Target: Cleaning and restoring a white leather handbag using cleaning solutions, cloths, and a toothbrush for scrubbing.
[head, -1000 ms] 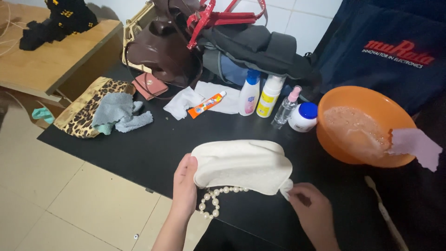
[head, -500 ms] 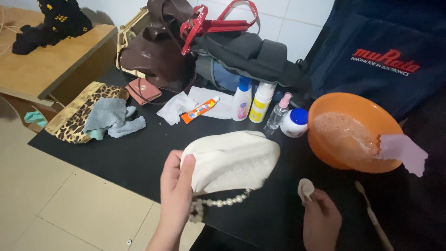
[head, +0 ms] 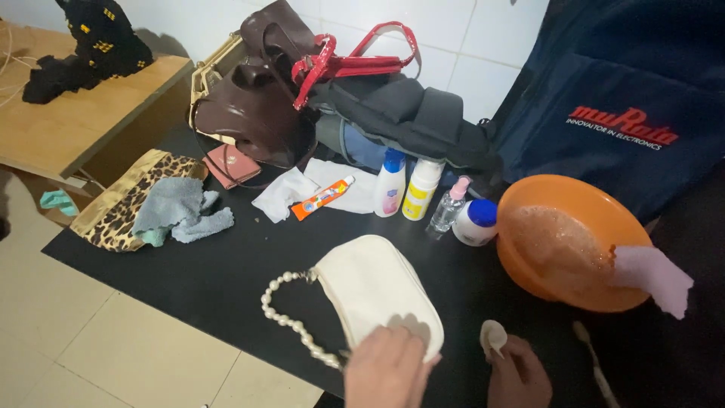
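A small cream handbag [head: 370, 291] with a pearl-bead strap [head: 285, 313] lies on the black mat [head: 189, 279] near its front edge. My left hand [head: 387, 370] rests on the bag's near end, fingers spread over it. My right hand [head: 517, 375] is just to the right of the bag and pinches a small round cream pad [head: 492, 335] held upright above the mat.
An orange basin [head: 566, 238] of foamy water with a pink cloth [head: 653, 276] on its rim stands at the right. Bottles [head: 408, 189], a tube [head: 323, 198], a white cloth, a grey cloth [head: 181, 211], a leopard-print pouch [head: 113, 211] and several bags [head: 264, 113] lie behind.
The handbag has been turned, so its pearl strap now trails out to the left. My left hand has shifted from the bag's left side to its near end. My right hand still holds the pad.
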